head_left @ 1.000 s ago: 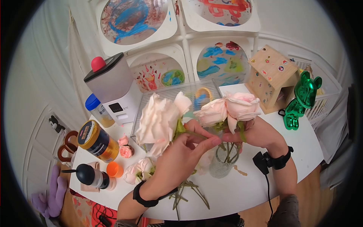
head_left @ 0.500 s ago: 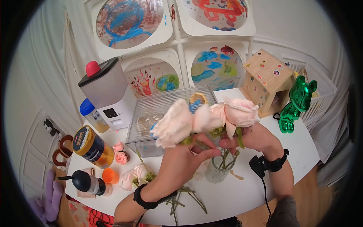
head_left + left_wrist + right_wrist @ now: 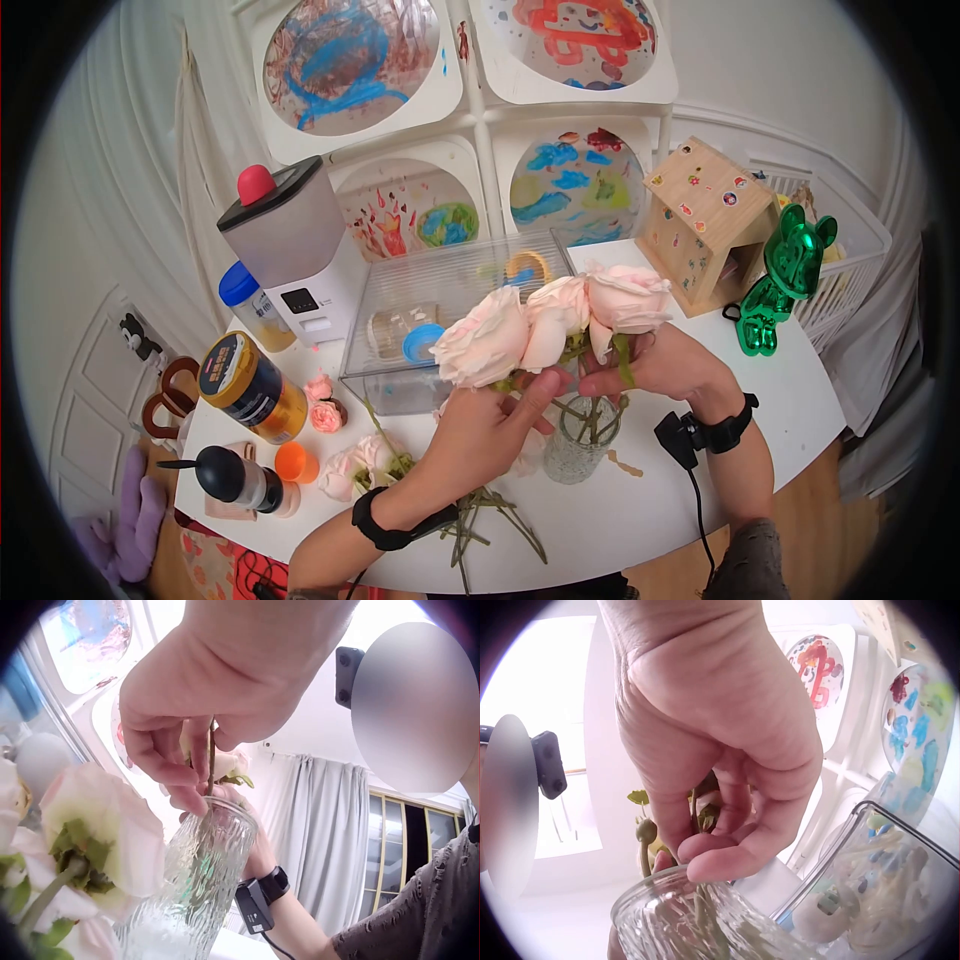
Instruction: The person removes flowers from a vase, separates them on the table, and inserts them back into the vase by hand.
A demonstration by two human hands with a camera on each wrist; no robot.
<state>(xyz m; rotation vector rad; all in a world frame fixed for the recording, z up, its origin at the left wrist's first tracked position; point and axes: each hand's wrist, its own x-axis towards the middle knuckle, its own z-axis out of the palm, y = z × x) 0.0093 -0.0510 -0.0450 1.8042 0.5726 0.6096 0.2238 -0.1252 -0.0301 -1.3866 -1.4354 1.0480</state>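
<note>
A clear textured glass vase (image 3: 575, 455) stands on the white table with stems inside it. Above its mouth, my left hand (image 3: 485, 430) pinches the stem (image 3: 212, 761) of a large pale pink rose (image 3: 483, 338), and in the left wrist view that stem runs down to the vase opening. My right hand (image 3: 668, 362) is at the opposite side of the rim, its curled fingers (image 3: 731, 862) around stems just over the glass. Two more pale roses, one in the middle (image 3: 555, 320) and one at right (image 3: 628, 298), lean against the first; their blooms partly hide the fingers.
Loose roses (image 3: 350, 468) and cut stems (image 3: 495, 530) lie left of the vase. Further left are an orange cup (image 3: 296, 463), a black-topped bottle (image 3: 225, 475) and a gold jar (image 3: 255, 390). Behind stands a clear box (image 3: 375, 385); at right, a green bear figure (image 3: 785, 285) and wooden house (image 3: 705, 230).
My left hand has brought the large rose right and lower, from apart on the left to beside the other two blooms. The right hand stays by the vase mouth.
</note>
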